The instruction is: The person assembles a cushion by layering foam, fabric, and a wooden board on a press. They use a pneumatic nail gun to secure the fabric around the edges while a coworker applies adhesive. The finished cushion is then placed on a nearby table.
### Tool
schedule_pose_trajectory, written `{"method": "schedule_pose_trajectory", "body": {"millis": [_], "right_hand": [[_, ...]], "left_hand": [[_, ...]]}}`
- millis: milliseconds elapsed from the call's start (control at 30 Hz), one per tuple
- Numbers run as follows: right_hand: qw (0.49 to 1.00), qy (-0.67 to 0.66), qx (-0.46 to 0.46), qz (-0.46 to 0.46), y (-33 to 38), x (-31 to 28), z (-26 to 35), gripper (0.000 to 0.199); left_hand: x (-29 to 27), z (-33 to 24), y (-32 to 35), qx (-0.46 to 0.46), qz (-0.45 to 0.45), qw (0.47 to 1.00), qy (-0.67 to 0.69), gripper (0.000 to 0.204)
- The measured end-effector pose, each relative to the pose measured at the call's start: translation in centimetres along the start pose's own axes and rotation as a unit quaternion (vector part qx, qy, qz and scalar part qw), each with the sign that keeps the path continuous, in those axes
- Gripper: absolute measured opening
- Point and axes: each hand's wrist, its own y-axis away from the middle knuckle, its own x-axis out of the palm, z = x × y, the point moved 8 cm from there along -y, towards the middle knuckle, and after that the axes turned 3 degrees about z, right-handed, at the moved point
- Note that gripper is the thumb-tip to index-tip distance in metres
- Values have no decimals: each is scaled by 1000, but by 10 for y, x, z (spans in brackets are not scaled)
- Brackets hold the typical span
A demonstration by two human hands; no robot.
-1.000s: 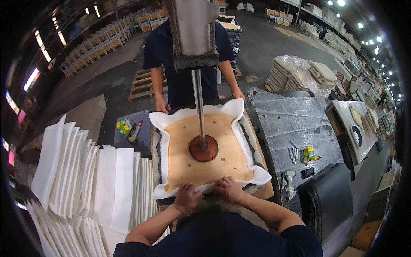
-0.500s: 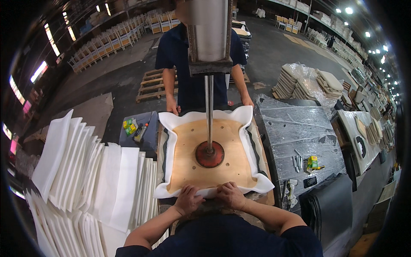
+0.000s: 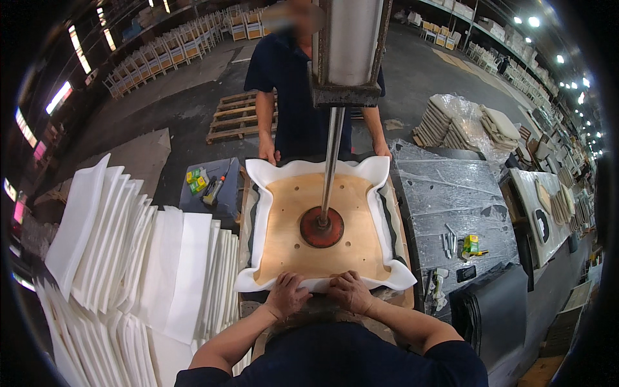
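A square plywood seat board (image 3: 280, 226) with several small holes lies in front of me. A white foam sheet (image 3: 259, 222) curls up around its sides, with black fabric (image 3: 389, 222) showing outside the foam. The round red press foot (image 3: 321, 227) on a metal rod (image 3: 332, 151) rests on the middle of the board. At the near edge, my left hand (image 3: 287, 295) and my right hand (image 3: 351, 292) both have their fingers curled over the foam, thumbs toward each other. Part of the foam under my fingers is hidden.
Opposite me stands a co-worker, a hand (image 3: 269, 149) near the far left corner. White foam sheets (image 3: 129, 251) are stacked at left. At right, a plastic-wrapped table (image 3: 445, 193) holds small tools; black sheets (image 3: 493, 303) lie nearer. A pallet (image 3: 238, 116) is behind.
The view has shifted slightly, so the press column appears farther right and its rod more slanted. My hands keep their hold on the near foam edge with little movement.
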Motion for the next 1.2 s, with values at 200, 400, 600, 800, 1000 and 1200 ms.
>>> {"method": "schedule_pose_trajectory", "body": {"millis": [200, 400, 600, 800, 1000, 1200], "right_hand": [[1000, -7, -4, -5, 0, -1, -2, 22], [1000, -22, 10, -8, 0, 0, -2, 27], [1000, -19, -12, -20, 6, -1, -5, 31], [999, -17, -24, -31, 4, -11, 0, 29], [998, 55, 24, -9, 11, -8, 15, 18], [993, 84, 85, -20, 11, -10, 24, 18]], "left_hand": [[1, -1, -3, -3, 7, 1000, -18, 22], [-3, -1, -5, -4, 4, 1000, -24, 20], [-4, -5, -5, 2, 3, 1000, -9, 22], [-5, -8, -1, 7, 29, 1000, 1, 22], [-6, -13, -2, 37, 34, 999, 16, 22], [-1, -15, -4, 41, 16, 998, -48, 22]]}}
